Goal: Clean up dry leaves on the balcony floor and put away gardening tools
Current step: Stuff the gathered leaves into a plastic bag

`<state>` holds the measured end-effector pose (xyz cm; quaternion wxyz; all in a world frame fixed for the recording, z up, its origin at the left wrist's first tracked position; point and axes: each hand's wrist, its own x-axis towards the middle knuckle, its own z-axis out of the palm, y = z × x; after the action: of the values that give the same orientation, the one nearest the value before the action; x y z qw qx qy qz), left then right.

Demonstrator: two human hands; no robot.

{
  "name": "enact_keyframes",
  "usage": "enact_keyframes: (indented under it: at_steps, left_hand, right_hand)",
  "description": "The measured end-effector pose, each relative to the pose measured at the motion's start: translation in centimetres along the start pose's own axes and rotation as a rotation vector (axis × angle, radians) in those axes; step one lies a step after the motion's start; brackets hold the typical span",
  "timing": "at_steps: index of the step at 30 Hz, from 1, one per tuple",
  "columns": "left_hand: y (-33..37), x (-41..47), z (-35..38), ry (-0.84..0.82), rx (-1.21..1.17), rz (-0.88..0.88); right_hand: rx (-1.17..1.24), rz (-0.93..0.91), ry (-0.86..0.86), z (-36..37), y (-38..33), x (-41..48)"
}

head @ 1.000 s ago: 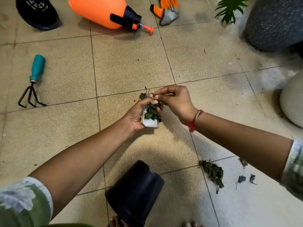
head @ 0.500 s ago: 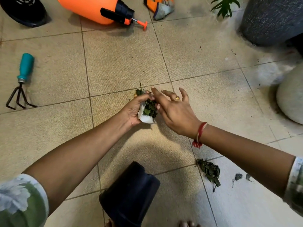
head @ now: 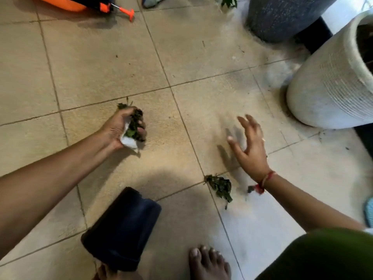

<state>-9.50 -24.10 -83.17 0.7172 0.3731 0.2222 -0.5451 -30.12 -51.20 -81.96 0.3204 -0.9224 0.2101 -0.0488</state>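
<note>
My left hand point(head: 119, 128) grips a bunch of dry dark-green leaves point(head: 134, 123) together with a scrap of white paper point(head: 128, 140), a little above the tiled floor. My right hand point(head: 249, 146) hovers open with spread fingers, motion-blurred, above and to the right of a small pile of dry leaves point(head: 220, 186) lying on a tile joint. One more leaf bit point(head: 250, 188) lies by my right wrist. A black plastic pot point(head: 121, 229) lies tipped on its side near my feet.
An orange pressure sprayer point(head: 84, 3) lies at the top left edge. A glove tip point(head: 153, 1) shows at the top. A dark grey planter point(head: 282, 17) and a white ribbed planter point(head: 331, 87) stand at the right. My bare foot point(head: 207, 263) is at the bottom.
My right hand has left the bundle and swung right and down, fingers now spread. The left hand keeps its hold on the leaves. The view has shifted right; the hand rake is out of frame.
</note>
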Motion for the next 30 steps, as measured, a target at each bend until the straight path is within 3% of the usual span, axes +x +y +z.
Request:
enact_keyframes:
  at_steps: [3, 7, 18, 21, 26, 30]
  left_hand:
    - [-0.6, -0.2, 0.5, 0.010, -0.030, 0.020]
    - [-1.1, 0.1, 1.4, 0.030, -0.039, 0.025]
    - [-2.3, -0.3, 3.4, -0.040, -0.051, 0.000]
    - [-2.1, -0.9, 2.9, -0.048, -0.031, 0.030]
    - [-2.5, -0.7, 2.0, -0.011, -0.040, 0.024]
    - [-3.0, -0.7, 1.7, 0.019, -0.040, -0.002]
  right_hand:
    - [-0.211, 0.200, 0.109, -2.7, 5.7, -3.4]
    - [-0.346, 0.344, -0.024, -3.0, 8.8, -5.2]
    - [-0.212, -0.123, -0.306, 3.3, 1.9, -4.1]
    - [-0.303, -0.121, -0.211, 1.3, 3.7, -5.5]
    - [-0.516, -0.237, -0.330, 2.2, 5.3, -10.2]
    - [-0.531, -0.238, -0.336, 4.4, 3.8, -6.8]
